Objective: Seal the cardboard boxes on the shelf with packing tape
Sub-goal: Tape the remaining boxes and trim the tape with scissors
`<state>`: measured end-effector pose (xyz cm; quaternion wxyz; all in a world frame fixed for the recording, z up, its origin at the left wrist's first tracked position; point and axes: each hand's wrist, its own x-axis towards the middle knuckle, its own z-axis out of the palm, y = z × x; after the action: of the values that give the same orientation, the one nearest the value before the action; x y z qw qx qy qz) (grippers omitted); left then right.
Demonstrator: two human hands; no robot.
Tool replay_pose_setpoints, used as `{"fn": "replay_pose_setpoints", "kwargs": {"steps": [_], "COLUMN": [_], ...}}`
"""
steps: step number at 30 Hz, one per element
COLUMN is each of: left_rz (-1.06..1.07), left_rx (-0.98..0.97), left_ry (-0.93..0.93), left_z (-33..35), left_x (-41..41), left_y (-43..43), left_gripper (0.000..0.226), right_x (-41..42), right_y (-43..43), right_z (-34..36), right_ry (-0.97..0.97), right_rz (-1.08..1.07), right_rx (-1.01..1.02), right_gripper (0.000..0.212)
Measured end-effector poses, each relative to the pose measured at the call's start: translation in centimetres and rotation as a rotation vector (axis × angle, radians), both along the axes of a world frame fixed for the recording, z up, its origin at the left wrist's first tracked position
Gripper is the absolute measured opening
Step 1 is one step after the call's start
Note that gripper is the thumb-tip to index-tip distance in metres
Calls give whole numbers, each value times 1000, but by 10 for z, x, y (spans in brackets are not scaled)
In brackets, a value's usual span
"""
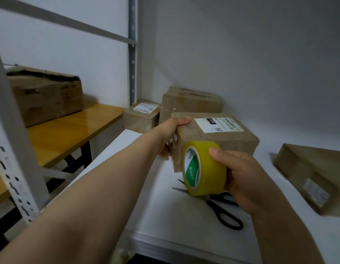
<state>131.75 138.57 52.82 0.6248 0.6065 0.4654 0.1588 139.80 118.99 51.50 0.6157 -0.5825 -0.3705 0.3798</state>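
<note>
A brown cardboard box with a white shipping label stands on the white shelf. My left hand grips its near left corner, thumb on the top edge. My right hand holds a yellow roll of packing tape with a green and white core against the box's front face. Black-handled scissors lie on the shelf below the roll, partly hidden by it and my hand.
Two more boxes, a small labelled one and a larger one, stand at the back. Another box lies at the right. A worn carton sits on a wooden table to the left. A grey shelf upright stands near left.
</note>
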Motion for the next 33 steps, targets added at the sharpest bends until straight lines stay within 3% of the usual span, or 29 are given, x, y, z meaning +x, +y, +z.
{"fn": "replay_pose_setpoints", "kwargs": {"steps": [4,6,9,12,14,16,17,19,20,22,24,30,33], "left_rz": [14,44,-64,-56,31,103,104,19,-32,-100,-108,-59,-81], "left_rx": [275,374,356,402,408,418,397,261,164,26,-24,-33,-35], "left_ry": [107,42,-86,-197,-271,-232,-188,-124,-116,-115,-127,-166,-158], "left_z": [8,9,11,7,5,5,6,10,11,11,7,5,16], "left_x": [2,2,4,11,12,12,9,1,-4,-13,-17,-15,-14], "left_y": [9,11,8,8,7,8,7,5,2,-1,-5,-19,-20], "left_gripper": [82,74,60,82,98,100,97,83,72,58,49,29,32], "right_x": [3,5,3,-2,-1,9,15,30,38,48,53,50,43], "right_y": [7,10,16,27,34,37,37,44,52,68,80,91,92], "right_z": [-10,-12,-12,-11,-9,-3,3,13,17,19,15,12,18], "right_ry": [25,37,57,48,-204,-677,-913,-1220,-1311,-1359,-1456,-1439,-1439], "right_rz": [15,11,34,78,-30,-309,-424,-371,-256,-73,-25,-101,-137], "right_rx": [2,8,29,12,-25,-68,-39,4,-28,-62,-42,-186,-305], "right_gripper": [34,33,37,42,47,48,36,19,27,37,28,30,39]}}
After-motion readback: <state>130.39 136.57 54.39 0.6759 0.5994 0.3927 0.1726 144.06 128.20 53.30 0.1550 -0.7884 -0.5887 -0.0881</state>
